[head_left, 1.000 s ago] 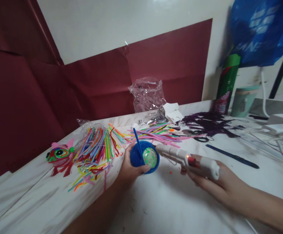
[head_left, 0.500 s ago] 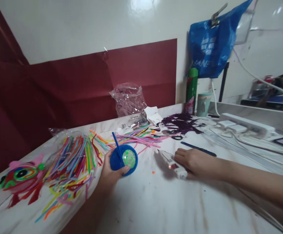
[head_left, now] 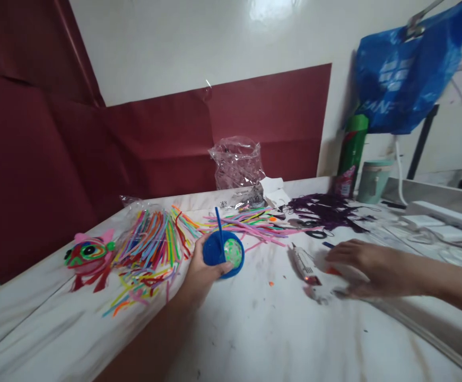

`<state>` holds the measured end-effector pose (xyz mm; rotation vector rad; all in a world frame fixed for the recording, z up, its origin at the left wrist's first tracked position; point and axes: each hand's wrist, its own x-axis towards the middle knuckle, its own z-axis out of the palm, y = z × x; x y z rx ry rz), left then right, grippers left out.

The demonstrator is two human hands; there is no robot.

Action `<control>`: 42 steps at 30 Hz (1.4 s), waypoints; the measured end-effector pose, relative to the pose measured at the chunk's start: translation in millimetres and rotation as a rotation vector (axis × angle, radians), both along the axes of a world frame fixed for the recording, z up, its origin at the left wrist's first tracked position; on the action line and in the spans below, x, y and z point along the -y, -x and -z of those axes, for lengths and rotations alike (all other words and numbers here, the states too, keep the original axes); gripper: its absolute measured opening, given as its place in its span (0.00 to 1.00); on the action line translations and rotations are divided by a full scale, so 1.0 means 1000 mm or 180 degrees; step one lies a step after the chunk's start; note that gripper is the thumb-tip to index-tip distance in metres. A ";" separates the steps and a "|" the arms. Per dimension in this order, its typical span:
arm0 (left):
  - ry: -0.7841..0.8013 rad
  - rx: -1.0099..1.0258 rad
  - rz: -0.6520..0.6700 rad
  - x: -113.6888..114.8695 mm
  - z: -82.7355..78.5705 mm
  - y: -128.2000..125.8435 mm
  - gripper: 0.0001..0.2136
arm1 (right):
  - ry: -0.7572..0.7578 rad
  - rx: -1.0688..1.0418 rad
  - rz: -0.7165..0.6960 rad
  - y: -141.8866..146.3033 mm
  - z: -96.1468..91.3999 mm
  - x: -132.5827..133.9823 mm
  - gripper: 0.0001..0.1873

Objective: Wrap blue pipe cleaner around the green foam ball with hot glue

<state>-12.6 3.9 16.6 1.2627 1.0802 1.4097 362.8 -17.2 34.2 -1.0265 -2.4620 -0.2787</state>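
**Left grip clasped on a blue round piece, right grip spread beside the glue gun**

My left grip (head_left: 205, 263) is closed round the edge of the blue round piece (head_left: 211, 249); its thumb presses over the lower front, and the other fingers go behind, at 9 o'clock. All clock hours here I read from that piece, which I hold up over the middle of the table (head_left: 246, 329). A green-flecked dome (head_left: 233, 252) fills its right half, and a thin blue stick (head_left: 218, 220) rises from it toward 12.

Out at 3, my right grip (head_left: 358, 268) is spread, fingers curved down and thumb apart. A small orange patch (head_left: 333, 271) shows by its fingers; the picture blurs there, and I cannot tell whether I touch it. Just left of that grip, the white glue gun (head_left: 305, 267) lies on the table, nozzle toward 11, its butt blurred.

Near 9 I see a bundle of coloured pipe cleaners (head_left: 155, 239), with cut scraps (head_left: 135, 292) at 8 and a pink-eared figure (head_left: 89, 254) farther out at 9. Loose pipe cleaners (head_left: 262, 229) fan out at 1 to 2. Between 2 and 3 lies dark purple fringe (head_left: 326, 209). Farther off at 2 stand a green spray can (head_left: 352, 146) and a mint cup (head_left: 375, 183); a crumpled clear bag (head_left: 238, 164) sits at 12.
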 end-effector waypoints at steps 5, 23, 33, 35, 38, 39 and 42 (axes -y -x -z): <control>-0.0684 -0.1015 -0.0281 0.003 0.004 -0.002 0.39 | -0.0366 -0.0030 -0.0327 0.054 -0.021 0.019 0.12; -0.0997 -0.1679 0.0024 0.009 0.004 -0.002 0.41 | -0.0757 -0.0969 -0.0521 0.161 0.009 0.008 0.14; -0.0875 -0.1635 0.0140 0.017 0.005 -0.007 0.42 | 0.0218 -0.1754 -0.0186 0.171 0.016 0.016 0.07; -0.0875 -0.1631 0.0149 0.018 0.004 -0.008 0.41 | 0.0347 -0.1837 -0.0152 0.172 0.015 0.018 0.08; -0.0879 -0.1573 0.0184 0.019 0.005 -0.008 0.40 | 0.0493 -0.1954 -0.0128 0.174 0.014 0.020 0.06; -0.0882 -0.1550 0.0196 0.019 0.005 -0.008 0.40 | 0.0530 -0.1994 -0.0126 0.174 0.014 0.020 0.05; -0.0881 -0.1469 0.0205 0.018 0.005 -0.008 0.40 | 0.0602 -0.2080 -0.0152 0.175 0.015 0.019 0.04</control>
